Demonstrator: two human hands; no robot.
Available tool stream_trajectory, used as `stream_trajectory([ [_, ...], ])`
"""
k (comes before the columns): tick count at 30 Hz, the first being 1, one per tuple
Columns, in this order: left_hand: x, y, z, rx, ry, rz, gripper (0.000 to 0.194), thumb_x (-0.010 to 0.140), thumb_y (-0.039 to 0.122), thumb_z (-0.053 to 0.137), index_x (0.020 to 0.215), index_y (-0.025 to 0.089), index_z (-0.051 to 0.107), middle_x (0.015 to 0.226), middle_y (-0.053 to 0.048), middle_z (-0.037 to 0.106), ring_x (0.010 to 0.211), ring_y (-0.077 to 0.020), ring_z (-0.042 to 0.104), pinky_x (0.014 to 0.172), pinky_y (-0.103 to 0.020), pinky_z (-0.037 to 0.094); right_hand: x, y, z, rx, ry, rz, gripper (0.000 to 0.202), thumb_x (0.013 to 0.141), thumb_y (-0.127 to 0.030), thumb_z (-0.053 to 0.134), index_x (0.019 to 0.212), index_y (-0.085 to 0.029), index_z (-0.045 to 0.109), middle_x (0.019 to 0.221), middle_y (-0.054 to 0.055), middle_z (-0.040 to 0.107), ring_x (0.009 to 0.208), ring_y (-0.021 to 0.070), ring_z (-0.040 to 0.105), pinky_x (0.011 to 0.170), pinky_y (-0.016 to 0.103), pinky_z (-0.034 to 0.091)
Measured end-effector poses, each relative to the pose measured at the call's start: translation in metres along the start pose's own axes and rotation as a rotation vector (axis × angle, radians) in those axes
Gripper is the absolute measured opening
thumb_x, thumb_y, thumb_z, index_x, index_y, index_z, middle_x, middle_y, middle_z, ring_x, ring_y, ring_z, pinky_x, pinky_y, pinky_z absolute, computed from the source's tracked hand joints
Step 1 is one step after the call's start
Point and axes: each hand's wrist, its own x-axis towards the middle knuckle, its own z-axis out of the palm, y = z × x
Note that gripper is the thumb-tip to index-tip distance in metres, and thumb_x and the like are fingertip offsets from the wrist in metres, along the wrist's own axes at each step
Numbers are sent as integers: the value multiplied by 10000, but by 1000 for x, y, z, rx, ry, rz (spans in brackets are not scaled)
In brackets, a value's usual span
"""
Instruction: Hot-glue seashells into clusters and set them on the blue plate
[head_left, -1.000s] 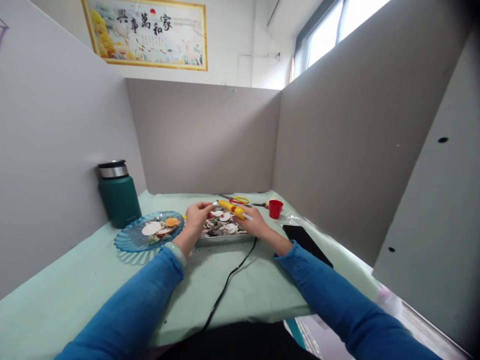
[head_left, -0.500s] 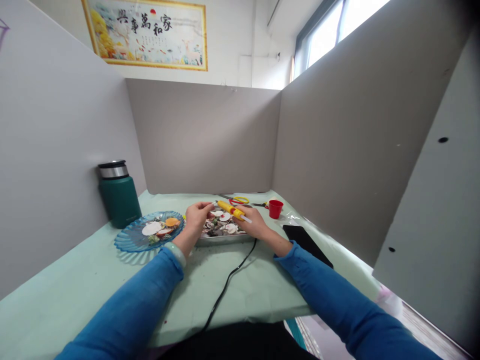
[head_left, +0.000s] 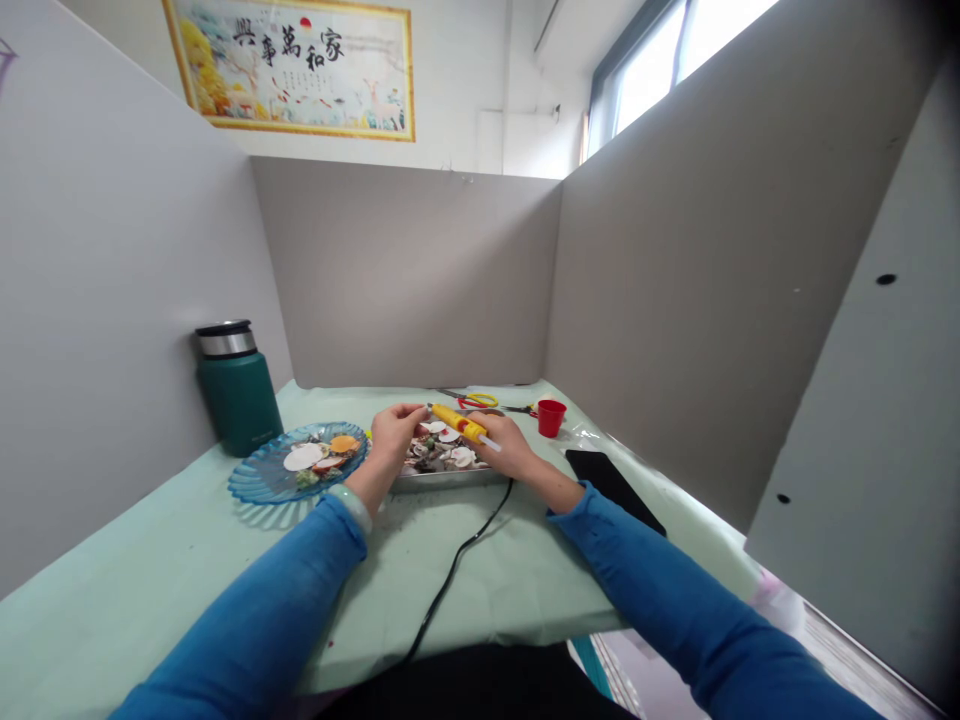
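Note:
My right hand [head_left: 504,445] is wrapped round a yellow glue gun [head_left: 456,421], a pale glue stick poking out of its back end. The nozzle points left, up to the fingertips of my left hand [head_left: 394,435]. Those fingers are pinched together on something too small to make out. Below both hands lies a metal tray [head_left: 450,481] heaped with shells and small white and pinkish pieces, partly hidden by my hands. A black cord [head_left: 459,560] runs from near my right hand to the table's front edge.
At the left, a blue fluted plate [head_left: 259,478] holds shells and discs beside a green bottle [head_left: 240,395]. Scissors [head_left: 480,400] lie behind the tray. To the right are a red cup [head_left: 551,418] and a black phone [head_left: 615,490]. Grey partitions [head_left: 409,280] enclose the table.
The glue gun has shifted slightly left, bringing its nozzle closer to my left fingertips. Everything else looks the same.

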Motion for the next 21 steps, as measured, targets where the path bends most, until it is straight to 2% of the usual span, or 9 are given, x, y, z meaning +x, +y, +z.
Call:
stream_trajectory([
  [6,0,0,0,19,22,2,332,513,323,818,748,117,707,646,-42,688,476,-117,581,479,-231,429,0,-2,-1,-3,36,41,146,857,-273,581,961,-216,666,809,33,683,747,184,603,668,260,405],
  [12,1,0,0,17,21,-1,320,523,316,813,749,117,704,650,-41,693,476,-115,582,484,-232,437,1,0,0,-14,21,7,152,876,-297,564,951,-211,666,809,35,681,760,188,602,686,267,405],
  [17,-1,1,1,3,17,-15,319,518,308,814,746,116,701,658,-40,692,474,-113,580,485,-237,440,0,-2,-1,-54,-23,-2,148,852,-232,571,960,-213,670,841,37,693,779,189,598,716,272,408],
  [21,-3,4,1,-12,32,-30,335,509,308,826,751,115,699,652,-37,688,470,-112,572,486,-240,439,-1,-3,-1,-47,-1,20,150,863,-254,570,966,-222,674,831,35,690,773,190,596,702,270,409],
])
